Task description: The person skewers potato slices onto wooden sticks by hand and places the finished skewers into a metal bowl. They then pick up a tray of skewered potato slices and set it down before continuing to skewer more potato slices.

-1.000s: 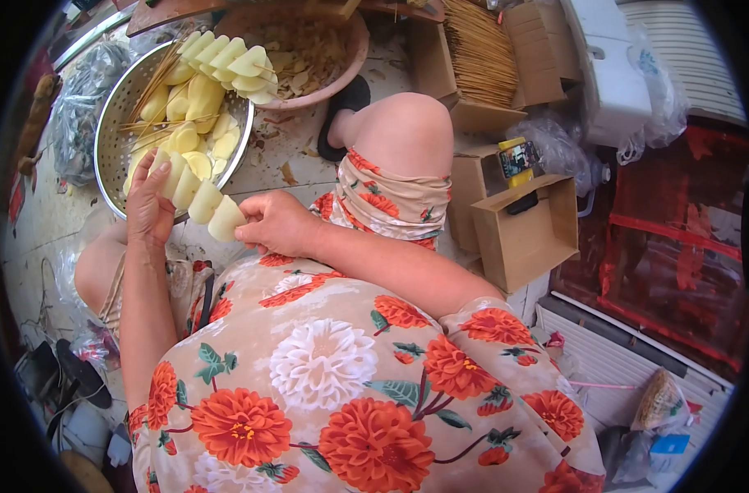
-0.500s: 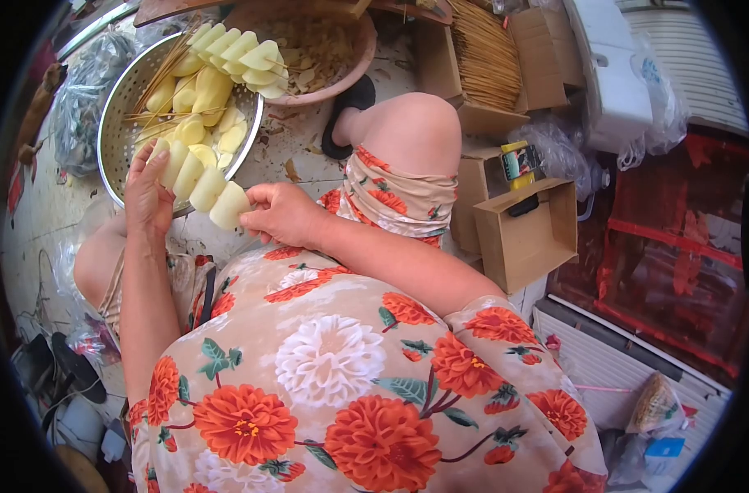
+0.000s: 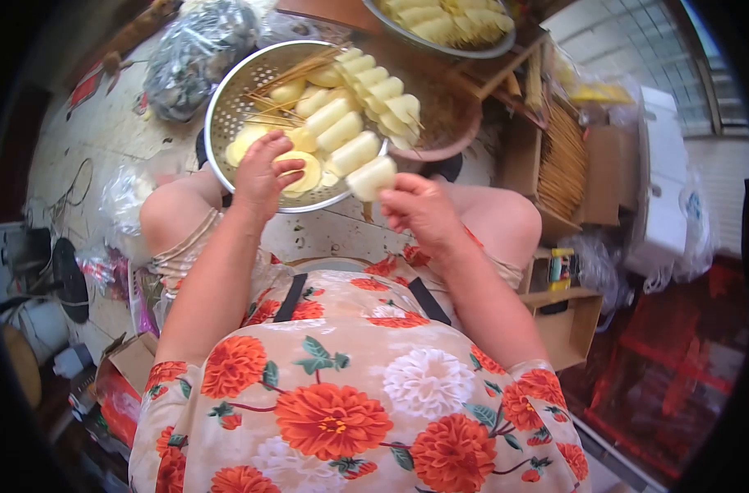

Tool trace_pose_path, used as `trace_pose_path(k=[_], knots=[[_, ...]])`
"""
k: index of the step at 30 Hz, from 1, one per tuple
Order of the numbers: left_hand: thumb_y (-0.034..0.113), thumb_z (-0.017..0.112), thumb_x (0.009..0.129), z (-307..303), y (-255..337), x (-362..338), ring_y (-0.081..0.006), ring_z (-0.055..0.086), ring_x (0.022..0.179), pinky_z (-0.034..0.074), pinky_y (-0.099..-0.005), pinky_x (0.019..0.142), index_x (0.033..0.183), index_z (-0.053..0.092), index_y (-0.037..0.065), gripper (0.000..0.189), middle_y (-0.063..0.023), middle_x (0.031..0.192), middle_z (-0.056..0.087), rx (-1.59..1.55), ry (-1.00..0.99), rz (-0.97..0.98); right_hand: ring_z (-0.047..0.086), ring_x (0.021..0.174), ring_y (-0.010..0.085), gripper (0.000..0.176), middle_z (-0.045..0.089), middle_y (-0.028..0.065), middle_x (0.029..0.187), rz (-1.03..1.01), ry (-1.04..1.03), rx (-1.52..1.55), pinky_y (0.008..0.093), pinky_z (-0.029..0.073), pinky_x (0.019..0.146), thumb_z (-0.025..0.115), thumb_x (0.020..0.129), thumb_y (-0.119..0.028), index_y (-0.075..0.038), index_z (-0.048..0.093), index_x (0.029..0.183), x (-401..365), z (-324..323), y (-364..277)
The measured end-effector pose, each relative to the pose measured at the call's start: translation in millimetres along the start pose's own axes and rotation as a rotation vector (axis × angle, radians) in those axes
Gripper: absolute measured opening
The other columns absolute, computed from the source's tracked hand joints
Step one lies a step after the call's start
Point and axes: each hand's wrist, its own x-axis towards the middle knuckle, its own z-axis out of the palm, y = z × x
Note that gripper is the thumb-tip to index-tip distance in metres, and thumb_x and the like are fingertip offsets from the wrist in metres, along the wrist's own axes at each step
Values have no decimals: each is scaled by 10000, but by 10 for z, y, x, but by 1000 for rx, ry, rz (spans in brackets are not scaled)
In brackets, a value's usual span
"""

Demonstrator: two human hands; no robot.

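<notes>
My right hand [image 3: 419,205] pinches the near end of a skewer of pale potato slices [image 3: 373,177], which extends up and left over the rim of a metal colander [image 3: 218,152]. My left hand [image 3: 263,174] is open, fingers spread, over the colander's near side, beside loose round potato slices [image 3: 307,171]. Inside the colander are peeled potatoes [image 3: 288,90] and thin bamboo sticks [image 3: 296,72]. Finished-looking skewers of overlapping slices [image 3: 382,90] lie across its right edge.
Behind the colander sits a pinkish basin [image 3: 465,135]. A metal bowl of more skewers [image 3: 448,25] stands on a board at the top. To the right are a cardboard box of bamboo sticks [image 3: 563,156] and a white foam box [image 3: 660,181]. A stuffed plastic bag [image 3: 202,62] lies at upper left.
My left hand has let go of the skewer and opened. My right hand has carried the skewer to the colander's right side. The view has shifted, bringing the bowl of skewers into sight.
</notes>
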Motion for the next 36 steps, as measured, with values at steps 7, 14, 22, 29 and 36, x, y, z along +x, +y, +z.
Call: trace_pose_path(k=[7, 14, 22, 29, 36], knots=[[169, 628, 826, -55, -3, -21, -160, 619, 718, 530, -313, 661, 1212, 446, 54, 442, -52, 998, 552, 40, -18, -31, 498, 521, 51, 84, 580, -6, 678, -108, 79, -41, 173, 404, 471, 608, 849, -135, -68, 623, 898, 378, -254, -649], [176, 628, 829, 10, 18, 17, -172, 618, 765, 522, -310, 683, 1192, 462, 50, 418, -69, 1002, 553, 60, -74, -112, 489, 534, 46, 134, 571, 3, 701, -84, 67, -27, 151, 391, 464, 603, 849, -106, -49, 609, 970, 742, -454, -831], [548, 652, 762, 628, -9, 472, -312, 516, 1086, 445, -394, 891, 1353, 336, -7, 870, -243, 1273, 411, 194, -213, -278, 477, 524, 44, 119, 564, -18, 693, 41, 90, -126, 166, 364, 453, 605, 848, -125, -77, 611, 957, 903, -538, -832], [626, 619, 744, 1048, -123, 875, -303, 482, 1152, 359, -440, 979, 1339, 404, 69, 843, -190, 1242, 501, -56, -306, -418, 478, 516, 44, 155, 573, -15, 691, 86, 91, -125, 173, 360, 446, 613, 840, -133, -70, 624, 982, 946, -614, -775], [596, 656, 725, 1183, 12, 832, -259, 519, 1094, 380, -435, 973, 1225, 501, 82, 733, -113, 1130, 573, -115, -243, -422, 475, 505, 39, 180, 583, -16, 683, 104, 30, -169, 176, 356, 444, 621, 824, -138, -62, 634, 987, 958, -496, -780]])
